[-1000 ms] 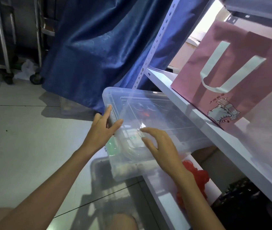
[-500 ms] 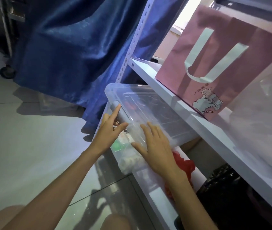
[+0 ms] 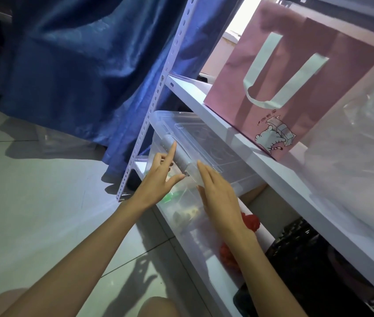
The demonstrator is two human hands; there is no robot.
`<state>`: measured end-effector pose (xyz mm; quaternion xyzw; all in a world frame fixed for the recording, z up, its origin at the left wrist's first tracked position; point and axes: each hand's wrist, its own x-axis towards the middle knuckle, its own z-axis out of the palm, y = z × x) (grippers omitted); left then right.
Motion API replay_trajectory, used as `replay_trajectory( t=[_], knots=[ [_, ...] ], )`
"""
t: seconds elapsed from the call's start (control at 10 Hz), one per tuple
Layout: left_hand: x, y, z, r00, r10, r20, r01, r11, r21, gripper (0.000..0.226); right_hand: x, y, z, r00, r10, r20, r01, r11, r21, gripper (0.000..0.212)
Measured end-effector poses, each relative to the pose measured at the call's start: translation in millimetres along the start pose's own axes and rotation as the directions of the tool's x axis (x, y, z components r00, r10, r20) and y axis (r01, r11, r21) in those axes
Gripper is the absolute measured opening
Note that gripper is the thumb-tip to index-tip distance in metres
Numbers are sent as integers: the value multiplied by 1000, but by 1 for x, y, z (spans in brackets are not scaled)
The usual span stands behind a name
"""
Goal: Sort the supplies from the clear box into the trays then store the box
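While the clear lidded plastic box [image 3: 195, 143] sits on the lower white shelf [image 3: 206, 243], its near end is touched by the left hand [image 3: 158, 179] and right hand [image 3: 218, 193], fingers straight. Above the hands, a pink paper bag [image 3: 295, 88] is seen.

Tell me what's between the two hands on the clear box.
The box's grey latch lies between left hand and right hand, seen in the head view.
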<state>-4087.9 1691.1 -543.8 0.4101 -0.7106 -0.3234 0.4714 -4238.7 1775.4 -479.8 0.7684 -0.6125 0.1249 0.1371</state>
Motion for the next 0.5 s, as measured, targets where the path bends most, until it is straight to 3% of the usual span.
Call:
replay_trajectory(
  t=[0.1,0.2,0.4,0.5],
  knots=[
    [-1,0,-2,999,28,22,-29,995,94,85,1,2,1,1000,-1,12,1,1000,4,58],
    [-4,-4,-11,994,99,39,-106,943,316,85,2,4,-2,999,21,36,-22,999,34,56],
    [-4,0,-45,971,236,40,-220,814,538,64,19,-25,-8,996,-20,-92,29,994,103,47],
    [-2,-8,-57,958,283,45,-250,748,615,58,23,-39,-7,998,-32,-57,41,986,164,40]
  ],
)
